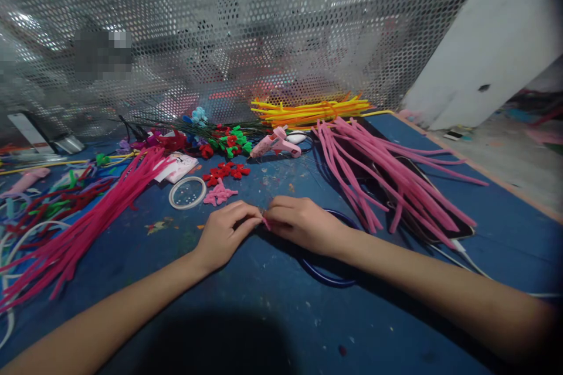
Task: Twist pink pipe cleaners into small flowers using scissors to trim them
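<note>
Here, the left hand (226,231) and right hand (303,224) pinch a tiny pink piece (265,223) where their fingertips meet; I see pink fuzzy shapes (220,192) just beyond the left, a blue ring (328,282) beneath the right wrist.

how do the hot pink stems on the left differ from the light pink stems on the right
The hot pink stems are deeper in colour; the light pink stems are paler. The hot pink stems slant toward the picture's lower left, the light pink stems toward its lower right. Both are bundles of long, thin stems, fanned at their near ends.
</note>
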The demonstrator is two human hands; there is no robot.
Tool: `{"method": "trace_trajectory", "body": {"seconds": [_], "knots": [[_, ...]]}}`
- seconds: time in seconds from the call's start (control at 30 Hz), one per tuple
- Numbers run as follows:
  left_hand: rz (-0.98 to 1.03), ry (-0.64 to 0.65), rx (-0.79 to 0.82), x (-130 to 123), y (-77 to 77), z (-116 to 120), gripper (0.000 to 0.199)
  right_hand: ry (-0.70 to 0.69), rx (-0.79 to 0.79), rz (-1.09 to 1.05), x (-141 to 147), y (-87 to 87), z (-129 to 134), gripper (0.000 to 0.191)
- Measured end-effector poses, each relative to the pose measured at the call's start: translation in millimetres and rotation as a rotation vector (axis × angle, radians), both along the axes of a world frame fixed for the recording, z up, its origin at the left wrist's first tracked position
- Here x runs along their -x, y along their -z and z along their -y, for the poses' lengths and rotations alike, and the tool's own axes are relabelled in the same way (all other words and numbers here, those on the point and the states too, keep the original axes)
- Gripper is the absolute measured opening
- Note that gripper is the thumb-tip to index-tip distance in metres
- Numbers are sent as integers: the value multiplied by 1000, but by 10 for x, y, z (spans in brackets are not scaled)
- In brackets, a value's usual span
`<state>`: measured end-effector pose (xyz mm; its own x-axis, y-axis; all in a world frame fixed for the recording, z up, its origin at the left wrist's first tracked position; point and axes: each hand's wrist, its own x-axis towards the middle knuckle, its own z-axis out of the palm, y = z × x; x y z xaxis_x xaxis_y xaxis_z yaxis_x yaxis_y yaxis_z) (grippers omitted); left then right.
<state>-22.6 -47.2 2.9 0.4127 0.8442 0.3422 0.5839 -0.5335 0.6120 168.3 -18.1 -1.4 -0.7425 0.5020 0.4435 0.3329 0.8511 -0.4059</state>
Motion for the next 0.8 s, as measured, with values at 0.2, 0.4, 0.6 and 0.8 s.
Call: {"method": "trace_trajectory", "body": {"seconds": [0.2, 0.4, 0.6, 0.8], "knots": [[-76, 76, -49, -13, -6, 5, 15, 15, -27, 41, 15, -1, -1, 5], [-248, 189, -179, 5, 32, 51, 20, 59, 154, 135, 66, -76, 45, 19], [-261, 188, -180, -2, 24, 64, 21, 17, 160, 89, 83, -48, 29, 20], [83, -74, 90, -27, 11, -3, 17, 61, -19, -19, 63, 52, -16, 26]]}}
